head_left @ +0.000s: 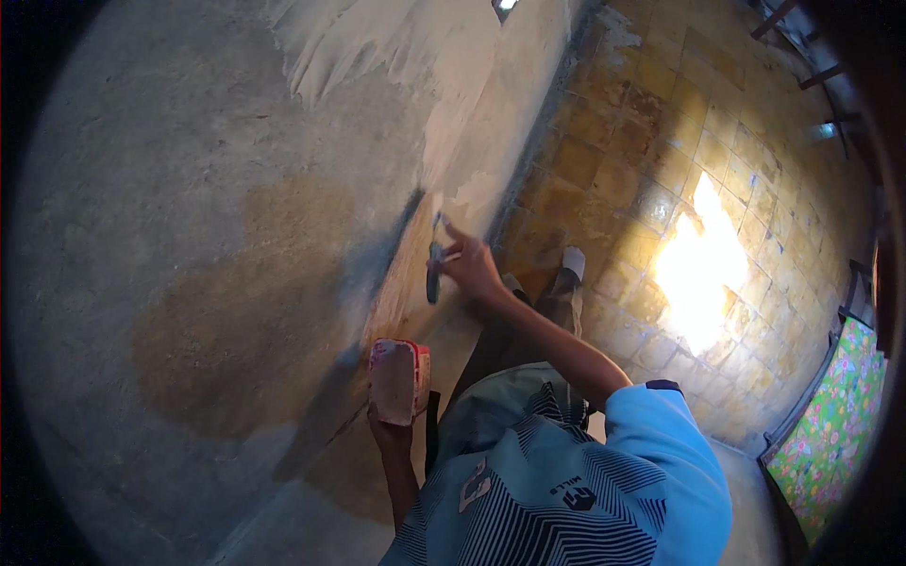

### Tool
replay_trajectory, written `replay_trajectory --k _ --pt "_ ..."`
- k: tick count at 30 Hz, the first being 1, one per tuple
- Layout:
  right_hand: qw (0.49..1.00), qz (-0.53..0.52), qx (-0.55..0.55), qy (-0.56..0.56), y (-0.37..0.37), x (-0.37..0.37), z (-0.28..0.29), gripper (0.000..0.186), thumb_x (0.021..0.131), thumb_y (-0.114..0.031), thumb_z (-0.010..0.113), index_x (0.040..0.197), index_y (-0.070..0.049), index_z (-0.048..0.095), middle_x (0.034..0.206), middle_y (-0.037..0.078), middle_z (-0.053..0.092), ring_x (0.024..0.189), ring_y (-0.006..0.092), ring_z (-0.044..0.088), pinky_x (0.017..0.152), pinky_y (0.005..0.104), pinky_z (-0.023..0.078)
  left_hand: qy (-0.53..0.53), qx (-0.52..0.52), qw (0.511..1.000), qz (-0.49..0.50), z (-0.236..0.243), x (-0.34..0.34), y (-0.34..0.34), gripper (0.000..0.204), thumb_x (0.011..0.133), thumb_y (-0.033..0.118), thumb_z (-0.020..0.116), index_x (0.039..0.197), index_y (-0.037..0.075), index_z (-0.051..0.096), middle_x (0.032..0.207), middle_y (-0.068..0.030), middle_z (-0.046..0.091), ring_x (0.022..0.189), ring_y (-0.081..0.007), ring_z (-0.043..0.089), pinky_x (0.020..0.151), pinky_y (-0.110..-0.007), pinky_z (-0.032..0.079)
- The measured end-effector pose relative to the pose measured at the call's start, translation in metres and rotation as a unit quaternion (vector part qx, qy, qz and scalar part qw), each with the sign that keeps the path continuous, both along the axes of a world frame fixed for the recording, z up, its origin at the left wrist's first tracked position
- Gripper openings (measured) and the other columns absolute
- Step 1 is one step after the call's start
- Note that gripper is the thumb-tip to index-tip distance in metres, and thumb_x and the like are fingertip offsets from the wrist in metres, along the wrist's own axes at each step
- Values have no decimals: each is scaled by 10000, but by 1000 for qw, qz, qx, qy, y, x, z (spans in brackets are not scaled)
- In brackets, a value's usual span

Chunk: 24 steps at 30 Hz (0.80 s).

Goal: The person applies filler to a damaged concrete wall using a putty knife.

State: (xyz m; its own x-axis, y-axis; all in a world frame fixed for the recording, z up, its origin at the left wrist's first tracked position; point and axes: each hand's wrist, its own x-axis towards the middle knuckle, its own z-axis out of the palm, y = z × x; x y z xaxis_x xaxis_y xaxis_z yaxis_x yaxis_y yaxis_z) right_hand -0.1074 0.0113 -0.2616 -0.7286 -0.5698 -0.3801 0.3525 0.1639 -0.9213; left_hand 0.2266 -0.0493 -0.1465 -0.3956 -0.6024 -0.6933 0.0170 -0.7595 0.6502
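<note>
My left hand [387, 432] holds up a red-rimmed rectangular tub [394, 382] from below; a pale pinkish paste coats its inside. In my right hand [469, 267] is a putty knife [434, 274] with a dark green handle, its thin blade seen nearly edge-on and pointing away from me. The knife is close to a wall [236, 123], by a corner strip of pinkish-brown surface [408, 255]; whether the blade touches it I cannot tell. Farther up, light smeared plaster [377, 42] covers part of the grey wall.
Worn yellow-brown floor tiles [604, 170] spread to the right, with a bright patch of sunlight [700, 274] on them. My foot [573, 260] stands near the wall's base. A green flowered cloth [835, 424] hangs at the far right. Shadows fall across the wall at left.
</note>
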Motion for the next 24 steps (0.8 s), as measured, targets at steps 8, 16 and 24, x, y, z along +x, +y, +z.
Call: replay_trajectory --k 8,16,24 --pt "993 -100 -62 -2 -12 -162 -64 871 714 -213 799 1403 34 327 775 139 687 647 160 669 597 283 537 -171 -262 936 -164 -13 -8 9 554 922 395 467 1381 97 383 1388 -93 413 1264 -267 432 1004 -455 416" --pt "998 -32 6 59 -32 -67 -44 838 670 -253 821 1336 64 422 864 187 686 741 192 675 685 325 531 -44 45 997 46 -26 19 -8 551 911 410 467 1375 123 394 1385 -85 418 1273 -277 421 999 -449 413" --pt "999 -14 -37 25 -2 -38 -44 968 663 -282 831 1414 33 307 918 179 685 790 180 677 700 317 537 -23 19 996 78 -25 25 -7 560 885 366 520 1376 130 390 1379 -100 421 1273 -304 414 1009 -458 401"
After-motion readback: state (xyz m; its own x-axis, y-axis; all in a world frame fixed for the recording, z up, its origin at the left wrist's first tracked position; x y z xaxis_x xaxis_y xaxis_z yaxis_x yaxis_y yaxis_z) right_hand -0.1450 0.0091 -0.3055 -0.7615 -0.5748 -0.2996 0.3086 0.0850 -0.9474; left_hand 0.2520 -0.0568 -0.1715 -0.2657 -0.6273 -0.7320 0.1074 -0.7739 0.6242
